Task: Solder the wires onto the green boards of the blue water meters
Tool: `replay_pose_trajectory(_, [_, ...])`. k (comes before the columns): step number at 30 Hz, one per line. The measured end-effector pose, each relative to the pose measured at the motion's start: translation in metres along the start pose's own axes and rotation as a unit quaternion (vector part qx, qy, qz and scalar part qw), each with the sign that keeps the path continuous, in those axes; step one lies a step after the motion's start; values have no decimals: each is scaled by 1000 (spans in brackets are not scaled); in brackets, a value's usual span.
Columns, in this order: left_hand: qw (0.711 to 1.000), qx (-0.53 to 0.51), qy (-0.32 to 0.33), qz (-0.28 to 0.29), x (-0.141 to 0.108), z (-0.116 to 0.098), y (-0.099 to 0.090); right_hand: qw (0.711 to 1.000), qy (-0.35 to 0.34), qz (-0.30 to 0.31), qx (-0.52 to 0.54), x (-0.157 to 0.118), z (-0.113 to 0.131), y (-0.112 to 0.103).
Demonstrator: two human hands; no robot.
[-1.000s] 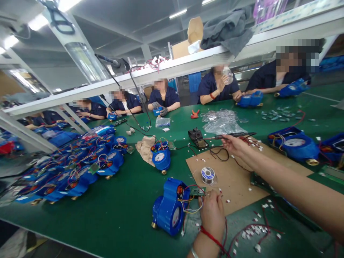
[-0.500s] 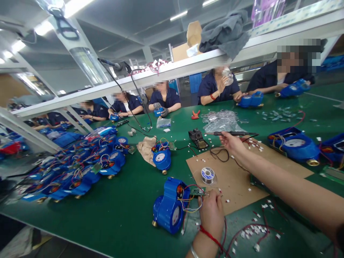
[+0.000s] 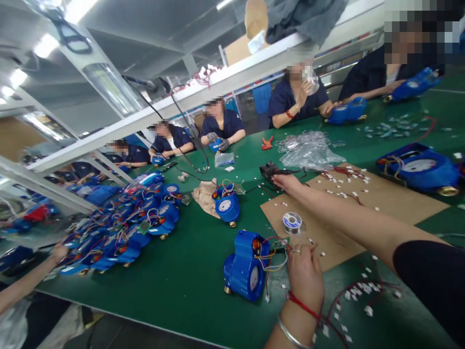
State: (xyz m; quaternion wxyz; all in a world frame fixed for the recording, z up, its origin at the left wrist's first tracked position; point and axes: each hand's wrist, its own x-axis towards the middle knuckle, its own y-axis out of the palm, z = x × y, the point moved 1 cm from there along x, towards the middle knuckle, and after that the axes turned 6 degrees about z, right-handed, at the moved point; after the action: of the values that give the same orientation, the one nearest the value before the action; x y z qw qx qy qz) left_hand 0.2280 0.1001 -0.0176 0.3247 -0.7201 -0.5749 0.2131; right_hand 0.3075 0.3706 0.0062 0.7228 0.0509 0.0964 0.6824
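My left hand (image 3: 305,271), with a red cord and a bangle at the wrist, pinches the edge of a small green circuit board (image 3: 279,243). Coloured wires run from the board to a blue water meter (image 3: 244,266) standing just left of the hand. My right hand (image 3: 285,182) is closed around a soldering iron, mostly hidden by the fingers, at the black soldering iron stand (image 3: 268,169). Between my hands, a solder wire spool (image 3: 292,222) rests on a brown cardboard sheet (image 3: 337,230).
Many wired blue meters (image 3: 119,228) crowd the left side, where another person's hand (image 3: 60,252) reaches in. One meter (image 3: 227,206) lies by a beige cloth (image 3: 205,196). White-ended red leads (image 3: 359,291) are scattered at right. Several co-workers sit across the green table.
My right hand has brought the soldering iron left to the stand. My left hand still holds the board. Another person's arm has come in at left, and the view has shifted.
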Motion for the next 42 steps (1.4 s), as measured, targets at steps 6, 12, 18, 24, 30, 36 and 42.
replay_pose_trajectory(6, [992,106,63,-11,-17,-10,-6,983,123,137,14,-61,13,-32])
replay_pose_trajectory(12, [985,135,100,-33,-49,-21,-34,949,-24,263,-171,-154,23,-63])
replay_pose_trajectory(18, [991,15,96,-90,-58,-31,-63,764,-293,380,-432,-217,-2,-42])
replay_pose_trajectory(24, [985,-72,46,-152,-63,-37,-98,794,-267,365,-406,-208,-3,-26])
replay_pose_trajectory(30, [968,-54,-53,-238,-67,-12,-143,871,83,456,-163,-182,32,-20])
replay_pose_trajectory(36, [949,66,-48,-304,-65,36,-146,854,249,455,-39,-166,23,-2])
replay_pose_trajectory(42, [940,72,-60,-327,-53,64,-116,894,251,368,41,-184,18,1])
